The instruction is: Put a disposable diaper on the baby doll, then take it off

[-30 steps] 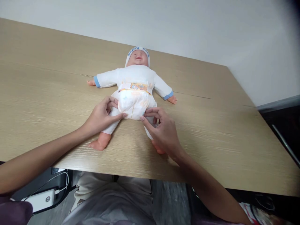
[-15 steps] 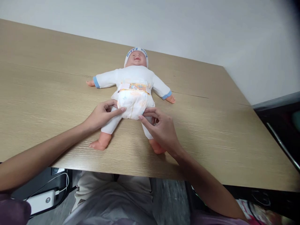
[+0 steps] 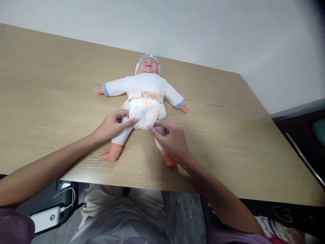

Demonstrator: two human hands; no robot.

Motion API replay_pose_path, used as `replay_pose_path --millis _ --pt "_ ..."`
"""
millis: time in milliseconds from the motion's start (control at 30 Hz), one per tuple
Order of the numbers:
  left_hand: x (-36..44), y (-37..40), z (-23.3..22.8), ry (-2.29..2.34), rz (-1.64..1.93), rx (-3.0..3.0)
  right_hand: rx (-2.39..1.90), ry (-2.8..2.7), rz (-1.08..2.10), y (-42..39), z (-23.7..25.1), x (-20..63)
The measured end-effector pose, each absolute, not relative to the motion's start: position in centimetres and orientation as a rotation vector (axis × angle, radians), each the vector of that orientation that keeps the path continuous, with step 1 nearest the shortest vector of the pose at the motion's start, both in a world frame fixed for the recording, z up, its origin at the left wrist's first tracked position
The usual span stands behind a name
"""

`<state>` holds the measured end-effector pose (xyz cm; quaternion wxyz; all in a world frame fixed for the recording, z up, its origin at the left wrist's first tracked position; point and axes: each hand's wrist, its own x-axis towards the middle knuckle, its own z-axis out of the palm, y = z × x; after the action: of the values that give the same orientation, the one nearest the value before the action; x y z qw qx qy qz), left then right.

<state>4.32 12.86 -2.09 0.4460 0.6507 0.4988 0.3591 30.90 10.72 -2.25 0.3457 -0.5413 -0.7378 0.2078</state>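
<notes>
One doll (image 3: 146, 98) flat on light wood-grain table (image 3: 50, 101); white wall (image 3: 203, 30) behind.

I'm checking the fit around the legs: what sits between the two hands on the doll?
In the head view, the lower part of the diaper lies between the left hand and the right hand; both hands' fingertips touch its leg edges.

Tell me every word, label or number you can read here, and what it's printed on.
"Happy": blue letters on the doll's white cap; a second word after it is too blurred to read.
Coloured print on the diaper waistband: pictures only, any lettering too small to tell.
White power bank below the table: no readable text.
</notes>
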Motion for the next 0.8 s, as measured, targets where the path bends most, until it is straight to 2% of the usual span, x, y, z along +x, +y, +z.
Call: replay_pose_path --millis 533,800 --pt "4.47 12.86 -3.06 1.164 0.957 1.426 -1.406 -1.778 0.844 11.19 -2.60 31.66" --pt "4.69 12.67 -2.80 1.138 0.980 1.350 -1.394 -1.795 0.659 10.68 -2.57 31.38"
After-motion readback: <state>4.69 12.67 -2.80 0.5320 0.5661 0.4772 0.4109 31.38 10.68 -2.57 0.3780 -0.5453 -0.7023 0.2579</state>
